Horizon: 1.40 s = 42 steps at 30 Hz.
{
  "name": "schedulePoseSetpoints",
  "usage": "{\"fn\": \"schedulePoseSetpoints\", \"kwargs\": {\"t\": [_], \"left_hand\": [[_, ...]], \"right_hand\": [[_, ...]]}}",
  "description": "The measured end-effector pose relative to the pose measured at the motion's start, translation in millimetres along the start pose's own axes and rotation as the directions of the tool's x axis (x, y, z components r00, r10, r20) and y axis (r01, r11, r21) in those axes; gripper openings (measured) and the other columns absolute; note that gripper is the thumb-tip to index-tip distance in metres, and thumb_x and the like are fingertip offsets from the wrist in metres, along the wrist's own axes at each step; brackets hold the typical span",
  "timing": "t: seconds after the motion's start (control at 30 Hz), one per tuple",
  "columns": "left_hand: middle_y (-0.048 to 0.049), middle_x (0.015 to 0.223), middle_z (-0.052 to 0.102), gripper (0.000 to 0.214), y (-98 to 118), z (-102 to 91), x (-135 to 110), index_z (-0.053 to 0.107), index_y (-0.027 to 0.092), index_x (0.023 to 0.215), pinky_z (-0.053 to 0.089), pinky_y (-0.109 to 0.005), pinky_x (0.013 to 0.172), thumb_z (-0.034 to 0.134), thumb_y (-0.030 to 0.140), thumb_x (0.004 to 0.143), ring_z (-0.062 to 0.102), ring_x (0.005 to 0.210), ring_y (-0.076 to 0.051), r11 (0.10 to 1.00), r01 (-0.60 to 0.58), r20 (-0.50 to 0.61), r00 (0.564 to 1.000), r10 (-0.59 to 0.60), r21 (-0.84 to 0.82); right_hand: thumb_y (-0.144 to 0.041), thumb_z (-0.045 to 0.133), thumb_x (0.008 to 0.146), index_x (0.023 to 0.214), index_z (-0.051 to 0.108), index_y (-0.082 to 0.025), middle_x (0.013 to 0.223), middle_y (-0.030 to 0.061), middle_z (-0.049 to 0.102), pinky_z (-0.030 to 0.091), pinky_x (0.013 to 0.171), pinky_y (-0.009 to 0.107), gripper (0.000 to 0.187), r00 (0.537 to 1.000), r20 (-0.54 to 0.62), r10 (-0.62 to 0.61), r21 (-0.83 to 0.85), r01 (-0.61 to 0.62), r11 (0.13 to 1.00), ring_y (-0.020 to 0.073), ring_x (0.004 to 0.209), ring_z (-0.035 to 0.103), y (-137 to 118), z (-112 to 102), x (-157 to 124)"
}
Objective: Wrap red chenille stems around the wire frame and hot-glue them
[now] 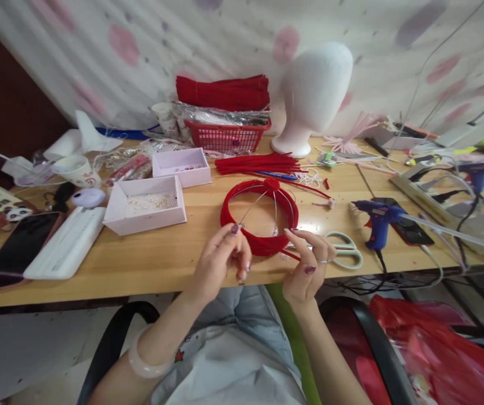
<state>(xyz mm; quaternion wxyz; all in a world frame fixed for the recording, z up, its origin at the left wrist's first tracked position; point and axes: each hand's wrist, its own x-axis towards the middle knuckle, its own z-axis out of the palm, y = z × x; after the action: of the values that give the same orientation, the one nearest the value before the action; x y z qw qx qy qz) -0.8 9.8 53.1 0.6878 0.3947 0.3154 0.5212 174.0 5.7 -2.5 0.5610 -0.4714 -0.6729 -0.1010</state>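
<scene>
A red fuzzy ring point(262, 246) lies on the table in front of me, with a red rosette point(271, 184) on its far side. Thin silvery wires point(275, 209) fan out from the rosette across the ring's opening. My left hand point(224, 256) is at the ring's near left edge, thumb and finger pinched on the end of one wire. On the near right, my right hand point(308, 261) has its fingers curled, the tips at the ring's rim; what they hold, if anything, is too small to tell. Scissors point(348, 250) with pale green handles lie partly behind the right hand.
A blue glue gun point(379, 219) and a phone point(410, 225) are to the right. White boxes point(144, 222) of beads stand left. Behind are red fuzzy stems point(258, 163), a red basket point(227, 136) and a white foam head point(315, 90). Cables point(393, 281) hang at the right.
</scene>
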Motion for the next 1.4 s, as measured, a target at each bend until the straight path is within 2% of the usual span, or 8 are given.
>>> {"fn": "schedulePoseSetpoints", "kwargs": {"t": [0.33, 0.5, 0.6, 0.83, 1.0, 1.13, 1.27, 1.4], "left_hand": [[-0.0006, 0.07, 0.067, 0.039, 85.1, -70.6, 9.4, 0.066, 0.023, 0.056, 0.047, -0.032, 0.075, 0.07, 0.049, 0.084, 0.06, 0.073, -0.017, 0.547, -0.324, -0.044, 0.831, 0.555, 0.772], [0.0031, 0.053, 0.058, 0.027, 85.4, -76.9, 16.1, 0.068, 0.022, 0.055, 0.04, -0.026, 0.052, 0.085, 0.041, 0.061, 0.048, 0.052, -0.012, 0.677, -0.162, -0.286, 0.818, 0.499, 0.718], [0.0026, 0.044, 0.048, 0.05, 84.7, -83.3, 17.9, 0.05, 0.021, 0.04, 0.042, -0.027, 0.052, 0.077, 0.05, 0.071, 0.044, 0.047, -0.012, 0.663, -0.158, -0.284, 0.813, 0.508, 0.732], [-0.0036, 0.12, 0.069, 0.007, 104.2, -91.8, 5.7, 0.076, 0.028, 0.07, 0.029, -0.054, 0.114, 0.073, 0.027, 0.076, 0.051, 0.126, -0.03, 0.046, -0.201, 0.133, 0.788, 0.601, 0.979], [-0.0021, 0.069, 0.068, 0.052, 97.6, -88.7, 4.8, 0.039, 0.022, 0.04, 0.046, -0.042, 0.094, 0.071, 0.033, 0.079, 0.062, 0.09, -0.023, 0.119, -0.238, 0.088, 0.707, 0.701, 0.964], [0.0002, 0.047, 0.052, 0.063, 84.4, -79.4, 8.3, 0.021, 0.023, 0.042, 0.048, -0.036, 0.077, 0.061, 0.043, 0.088, 0.056, 0.063, -0.018, 0.226, -0.251, 0.031, 0.73, 0.682, 0.941], [-0.0002, 0.05, 0.056, 0.059, 73.4, -70.3, 8.7, 0.035, 0.022, 0.043, 0.03, -0.05, 0.106, 0.046, 0.051, 0.094, 0.06, 0.075, -0.022, 0.122, -0.25, 0.132, 0.795, 0.593, 0.96], [-0.0014, 0.073, 0.07, 0.034, 61.8, -68.1, 15.2, 0.056, 0.023, 0.063, 0.033, -0.048, 0.102, 0.056, 0.046, 0.088, 0.062, 0.082, -0.023, 0.131, -0.234, 0.15, 0.874, 0.463, 0.963]], "right_hand": [[-0.034, 0.026, 0.102, 0.11, 0.071, -0.025, 0.109, 0.009, 0.065, 0.038, 0.092, 0.049, 0.047, 1.0, 0.018, 0.018, -0.002, -0.018, 1.0, 0.0279, 0.108, 0.052, 0.3, 0.5, 1.0], [-0.03, 0.029, 0.101, 0.108, 0.071, -0.026, 0.109, 0.0079, 0.065, 0.037, 0.092, 0.048, 0.043, 0.999, 0.041, 0.014, 0.005, -0.014, 1.0, 0.027, 0.106, 0.053, 3.3, 1.1, 1.5], [-0.026, 0.033, 0.099, 0.104, 0.072, -0.026, 0.108, 0.0072, 0.066, 0.037, 0.092, 0.048, 0.04, 0.999, 0.044, 0.007, 0.014, -0.007, 1.0, 0.0267, 0.105, 0.054, 5.3, 2.1, 1.5], [-0.017, 0.056, 0.09, 0.096, 0.068, -0.023, 0.105, 0.0063, 0.066, 0.04, 0.09, 0.045, 0.015, 0.999, 0.041, 0.024, -0.026, -0.023, 0.999, 0.0253, 0.101, 0.056, 0.8, 4.5, 6.8], [-0.016, 0.063, 0.086, 0.1, 0.067, -0.024, 0.105, 0.0055, 0.066, 0.041, 0.089, 0.044, 0.016, 0.999, 0.037, -0.004, -0.038, 0.005, 0.999, 0.0242, 0.099, 0.059, -1.3, 4.8, 8.9], [-0.016, 0.066, 0.085, 0.101, 0.066, -0.025, 0.107, 0.0052, 0.065, 0.04, 0.091, 0.044, 0.019, 0.997, 0.073, -0.03, -0.058, 0.035, 0.998, 0.0241, 0.1, 0.059, -0.7, 4.2, 6.4], [-0.018, 0.067, 0.087, 0.103, 0.065, -0.024, 0.106, 0.0057, 0.065, 0.041, 0.09, 0.043, 0.017, 0.993, 0.106, -0.05, -0.059, 0.057, 0.997, 0.0239, 0.1, 0.059, -2.0, 2.6, 7.4], [-0.024, 0.069, 0.088, 0.104, 0.067, -0.024, 0.102, 0.0062, 0.065, 0.043, 0.086, 0.041, 0.015, 0.972, 0.217, -0.095, -0.096, 0.118, 0.988, 0.0229, 0.094, 0.06, -3.0, -2.1, 16.6]]}}
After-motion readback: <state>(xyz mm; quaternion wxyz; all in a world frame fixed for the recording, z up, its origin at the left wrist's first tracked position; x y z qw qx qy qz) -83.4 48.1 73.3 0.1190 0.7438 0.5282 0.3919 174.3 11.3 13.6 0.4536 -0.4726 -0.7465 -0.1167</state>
